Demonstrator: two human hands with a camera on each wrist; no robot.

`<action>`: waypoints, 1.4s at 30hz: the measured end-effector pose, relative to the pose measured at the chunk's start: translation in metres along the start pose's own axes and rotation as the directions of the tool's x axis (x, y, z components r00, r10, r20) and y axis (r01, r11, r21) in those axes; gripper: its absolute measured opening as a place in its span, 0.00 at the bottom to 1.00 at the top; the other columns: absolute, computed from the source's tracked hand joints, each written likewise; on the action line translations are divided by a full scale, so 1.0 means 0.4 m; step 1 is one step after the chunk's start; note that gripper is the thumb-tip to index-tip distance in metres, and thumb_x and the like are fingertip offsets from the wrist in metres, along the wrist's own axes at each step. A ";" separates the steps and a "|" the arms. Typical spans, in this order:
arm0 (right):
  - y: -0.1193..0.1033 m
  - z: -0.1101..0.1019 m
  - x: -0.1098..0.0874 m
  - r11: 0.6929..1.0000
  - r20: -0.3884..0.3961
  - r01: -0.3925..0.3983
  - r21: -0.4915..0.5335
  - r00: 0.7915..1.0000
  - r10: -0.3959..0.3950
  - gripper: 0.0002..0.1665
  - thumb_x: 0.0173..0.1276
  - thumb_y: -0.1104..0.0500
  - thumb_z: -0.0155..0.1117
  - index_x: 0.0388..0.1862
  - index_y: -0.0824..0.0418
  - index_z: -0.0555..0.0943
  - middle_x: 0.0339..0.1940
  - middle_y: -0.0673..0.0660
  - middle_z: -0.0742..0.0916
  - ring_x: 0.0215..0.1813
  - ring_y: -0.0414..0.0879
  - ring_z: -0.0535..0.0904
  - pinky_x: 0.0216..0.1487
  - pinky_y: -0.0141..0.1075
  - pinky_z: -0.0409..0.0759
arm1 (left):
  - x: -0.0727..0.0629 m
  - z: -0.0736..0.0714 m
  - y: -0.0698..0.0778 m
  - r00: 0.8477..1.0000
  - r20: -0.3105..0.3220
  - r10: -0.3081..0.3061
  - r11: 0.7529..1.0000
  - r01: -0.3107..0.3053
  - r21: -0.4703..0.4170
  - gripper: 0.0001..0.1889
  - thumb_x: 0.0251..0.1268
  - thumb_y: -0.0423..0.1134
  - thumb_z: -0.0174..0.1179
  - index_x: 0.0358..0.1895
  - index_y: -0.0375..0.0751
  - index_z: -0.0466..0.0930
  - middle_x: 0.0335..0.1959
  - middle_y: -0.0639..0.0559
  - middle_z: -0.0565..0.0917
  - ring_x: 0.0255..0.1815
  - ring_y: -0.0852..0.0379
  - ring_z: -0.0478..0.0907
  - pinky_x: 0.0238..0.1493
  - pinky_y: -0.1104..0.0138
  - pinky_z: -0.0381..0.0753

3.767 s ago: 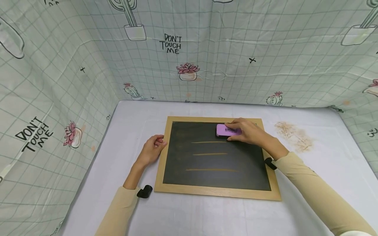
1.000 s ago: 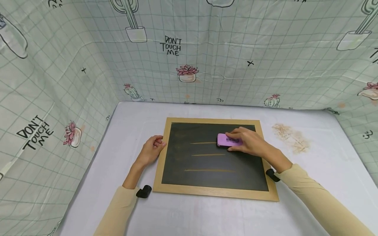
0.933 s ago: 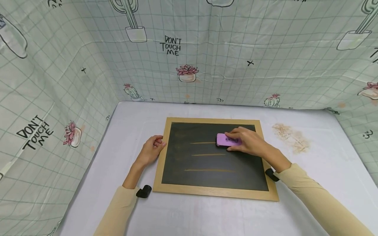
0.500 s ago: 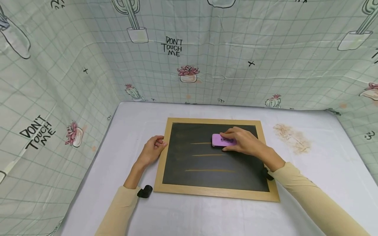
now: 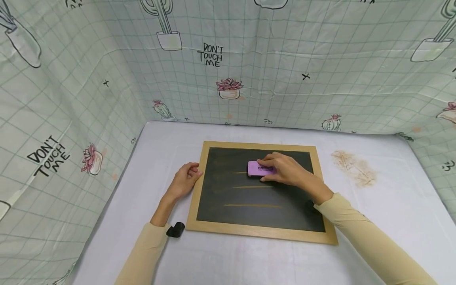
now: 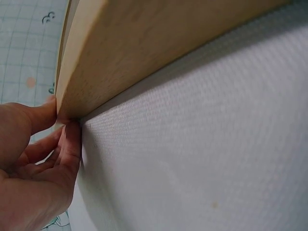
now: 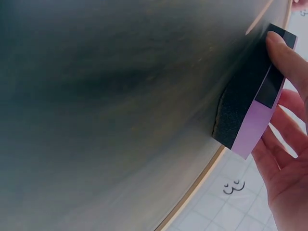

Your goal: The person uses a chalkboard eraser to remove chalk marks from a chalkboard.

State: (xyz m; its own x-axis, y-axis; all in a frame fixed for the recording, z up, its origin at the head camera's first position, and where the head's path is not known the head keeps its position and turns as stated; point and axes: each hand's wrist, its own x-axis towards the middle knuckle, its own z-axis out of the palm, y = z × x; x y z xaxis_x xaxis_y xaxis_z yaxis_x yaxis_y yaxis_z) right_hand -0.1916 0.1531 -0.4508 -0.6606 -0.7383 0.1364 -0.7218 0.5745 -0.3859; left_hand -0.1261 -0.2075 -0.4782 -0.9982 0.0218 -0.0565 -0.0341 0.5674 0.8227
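A chalkboard [image 5: 221, 215] in a pale wooden frame lies on the white-covered table. My right hand [image 5: 285, 169] grips a purple eraser [image 5: 259, 168] between thumb and fingers, its dark felt down on the upper middle of the board. In the right wrist view, the eraser [image 7: 255, 122] shows its felt against the board. Three yellow chalk lines mark the board; the top line [image 5: 238, 172] shows only left of the eraser, the rest being wiped or covered. My left hand [image 5: 182, 180] pinches the frame's left edge; in the left wrist view, thumb and fingers meet at the wood [image 6: 110, 57].
Brown chalk dust [image 5: 354, 168] smears the table right of the board. A patterned cloth [image 5: 270, 79] hangs behind and along the sides. A black wrist camera [image 5: 175, 229] sits near the left cuff, beside the board's lower left corner.
My right hand has brought the eraser down from the board's upper part to the top chalk line, then left along it. The line's right part no longer shows. My left hand stays put.
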 end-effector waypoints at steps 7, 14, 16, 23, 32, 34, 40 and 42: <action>-0.014 0.014 0.033 1.000 0.007 0.021 -0.001 1.000 -0.021 0.36 0.60 0.49 0.81 0.63 0.66 0.83 0.53 0.62 0.87 0.52 0.54 0.81 0.53 0.50 0.81 | 0.002 -0.001 -0.004 1.000 0.004 0.004 1.000 -0.004 -0.004 0.21 0.76 0.32 0.60 0.63 0.21 0.72 0.47 0.35 0.78 0.46 0.44 0.76 0.47 0.60 0.75; -0.032 0.027 0.059 0.999 0.015 0.050 0.002 0.999 -0.050 0.37 0.60 0.49 0.81 0.63 0.66 0.82 0.53 0.61 0.87 0.53 0.53 0.81 0.53 0.49 0.81 | 0.002 0.000 -0.003 1.000 0.009 0.006 1.000 -0.006 -0.004 0.20 0.76 0.32 0.60 0.63 0.21 0.72 0.46 0.36 0.78 0.45 0.45 0.75 0.46 0.63 0.74; -0.035 0.031 0.065 0.998 0.016 0.061 -0.001 0.998 -0.061 0.37 0.60 0.48 0.81 0.63 0.66 0.82 0.52 0.60 0.87 0.52 0.52 0.81 0.53 0.48 0.81 | 0.001 0.000 -0.002 1.000 0.013 0.006 1.000 -0.006 -0.003 0.20 0.76 0.32 0.60 0.63 0.21 0.72 0.46 0.36 0.78 0.45 0.45 0.75 0.45 0.64 0.74; -0.054 0.040 0.091 0.995 0.021 0.099 -0.008 0.995 -0.099 0.37 0.61 0.48 0.80 0.64 0.66 0.82 0.51 0.59 0.87 0.51 0.51 0.81 0.52 0.46 0.81 | -0.001 -0.001 0.000 1.000 0.012 0.006 1.000 -0.006 -0.004 0.20 0.76 0.32 0.60 0.63 0.20 0.72 0.46 0.36 0.78 0.45 0.45 0.75 0.44 0.64 0.74; -0.086 0.054 0.122 0.991 0.028 0.134 -0.004 0.991 -0.134 0.36 0.61 0.49 0.80 0.63 0.66 0.83 0.52 0.59 0.87 0.51 0.51 0.81 0.52 0.45 0.82 | -0.003 -0.005 0.004 1.000 0.018 0.013 1.000 -0.013 -0.010 0.20 0.76 0.32 0.59 0.63 0.20 0.72 0.46 0.35 0.78 0.45 0.44 0.76 0.44 0.64 0.74; -0.092 0.056 0.127 0.991 0.029 0.137 -0.002 0.990 -0.137 0.36 0.61 0.49 0.80 0.63 0.66 0.83 0.53 0.60 0.87 0.52 0.51 0.81 0.52 0.45 0.82 | -0.003 -0.005 0.006 1.000 0.017 0.010 1.000 -0.010 -0.012 0.20 0.76 0.32 0.60 0.63 0.20 0.72 0.46 0.35 0.78 0.45 0.45 0.75 0.44 0.65 0.73; -0.104 0.064 0.142 0.989 0.046 0.150 -0.003 0.988 -0.150 0.36 0.62 0.48 0.79 0.64 0.66 0.82 0.54 0.60 0.87 0.53 0.51 0.80 0.53 0.45 0.82 | -0.004 -0.004 0.010 1.000 0.013 0.000 1.000 0.000 -0.015 0.20 0.76 0.32 0.60 0.63 0.20 0.72 0.46 0.36 0.78 0.45 0.45 0.75 0.44 0.65 0.73; -0.106 0.064 0.143 0.988 0.048 0.152 -0.010 0.987 -0.151 0.36 0.63 0.48 0.79 0.64 0.66 0.82 0.54 0.59 0.87 0.53 0.51 0.80 0.53 0.44 0.81 | -0.004 -0.003 0.011 1.000 0.010 -0.004 1.000 0.004 -0.013 0.20 0.76 0.32 0.60 0.63 0.21 0.72 0.46 0.36 0.78 0.45 0.45 0.75 0.44 0.65 0.73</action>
State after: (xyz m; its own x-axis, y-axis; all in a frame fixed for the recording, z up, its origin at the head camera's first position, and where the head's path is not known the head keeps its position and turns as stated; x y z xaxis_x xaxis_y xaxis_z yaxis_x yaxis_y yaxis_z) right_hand -0.1937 0.0774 -0.4502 -0.5333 -0.8327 0.1489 -0.8157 0.4595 -0.3514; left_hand -0.1246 -0.2061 -0.4736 -0.9974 0.0281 -0.0656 -0.0389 0.5563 0.8300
